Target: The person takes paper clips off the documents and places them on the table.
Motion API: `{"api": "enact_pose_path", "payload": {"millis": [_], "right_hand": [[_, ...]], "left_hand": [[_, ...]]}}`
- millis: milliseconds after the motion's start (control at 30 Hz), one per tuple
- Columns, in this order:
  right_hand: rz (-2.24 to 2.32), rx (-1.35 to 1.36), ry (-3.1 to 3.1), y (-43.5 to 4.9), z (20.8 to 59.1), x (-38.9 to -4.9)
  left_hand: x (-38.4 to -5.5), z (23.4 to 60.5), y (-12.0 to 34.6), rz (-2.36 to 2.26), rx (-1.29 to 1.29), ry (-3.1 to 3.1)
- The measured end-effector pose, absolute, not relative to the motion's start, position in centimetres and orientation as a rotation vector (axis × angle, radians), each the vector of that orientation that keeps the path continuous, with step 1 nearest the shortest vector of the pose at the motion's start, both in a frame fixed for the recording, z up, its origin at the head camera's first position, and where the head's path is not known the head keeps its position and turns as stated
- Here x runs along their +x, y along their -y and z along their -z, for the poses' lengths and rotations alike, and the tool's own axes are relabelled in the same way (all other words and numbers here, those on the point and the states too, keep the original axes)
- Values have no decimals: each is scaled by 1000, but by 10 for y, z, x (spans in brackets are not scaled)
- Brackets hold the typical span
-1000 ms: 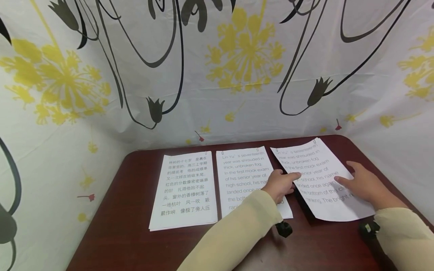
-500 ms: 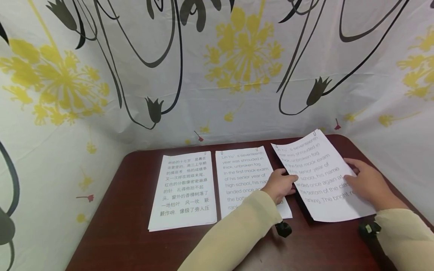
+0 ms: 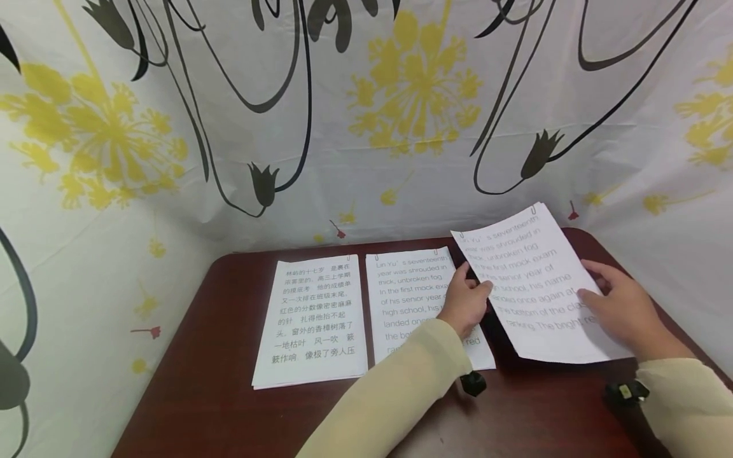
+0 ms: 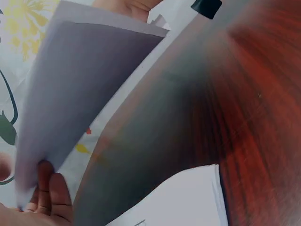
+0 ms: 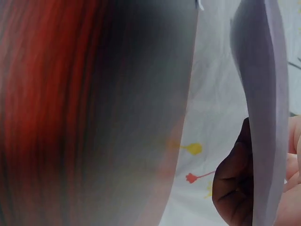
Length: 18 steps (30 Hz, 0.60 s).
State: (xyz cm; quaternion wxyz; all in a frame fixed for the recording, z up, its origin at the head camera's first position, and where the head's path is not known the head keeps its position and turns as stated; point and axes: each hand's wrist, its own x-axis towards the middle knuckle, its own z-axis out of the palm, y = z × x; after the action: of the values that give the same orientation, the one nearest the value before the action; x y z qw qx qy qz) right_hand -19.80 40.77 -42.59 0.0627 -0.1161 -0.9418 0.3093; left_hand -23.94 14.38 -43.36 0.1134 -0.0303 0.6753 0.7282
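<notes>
A clipped stack of printed sheets (image 3: 529,286) with English text is raised off the table at the right, its far end tilted up. My left hand (image 3: 465,298) pinches its left edge, thumb on top and fingers underneath. At the opposite edge my right hand (image 3: 621,308) grips the sheets; its curled fingers (image 5: 233,183) show behind the paper in the right wrist view. From below, the left wrist view shows the stack's shaded underside (image 4: 84,75). A paper clip (image 3: 534,210) sits on its top edge.
Left of the held sheets lies another English-text stack (image 3: 406,299), partly covered by my left arm. A stack with Chinese text (image 3: 312,318) lies further left. The dark red wooden table (image 3: 195,381) meets a flower-patterned cloth (image 3: 355,127) at its back and sides.
The held stack has risen off the table, its far end tilting higher. My left hand has moved up with it, and my right hand has taken a firmer grip on the right edge.
</notes>
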Motion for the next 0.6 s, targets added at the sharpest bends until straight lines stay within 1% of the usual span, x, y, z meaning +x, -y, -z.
{"api": "enact_pose_path", "payload": {"millis": [167,433,600], "right_hand": [[-1006,-376,2797,-397,423,-197],[-1017,-289,2716,-381,418,-193],[-1038,-301,2689,-369,415,-192]], "left_hand": [[-247,433,-136,-2176,-44,-1981],[-258,429,-118,-2285,152,-1886],[-263,425,-108,-2297,175,-1930]]}}
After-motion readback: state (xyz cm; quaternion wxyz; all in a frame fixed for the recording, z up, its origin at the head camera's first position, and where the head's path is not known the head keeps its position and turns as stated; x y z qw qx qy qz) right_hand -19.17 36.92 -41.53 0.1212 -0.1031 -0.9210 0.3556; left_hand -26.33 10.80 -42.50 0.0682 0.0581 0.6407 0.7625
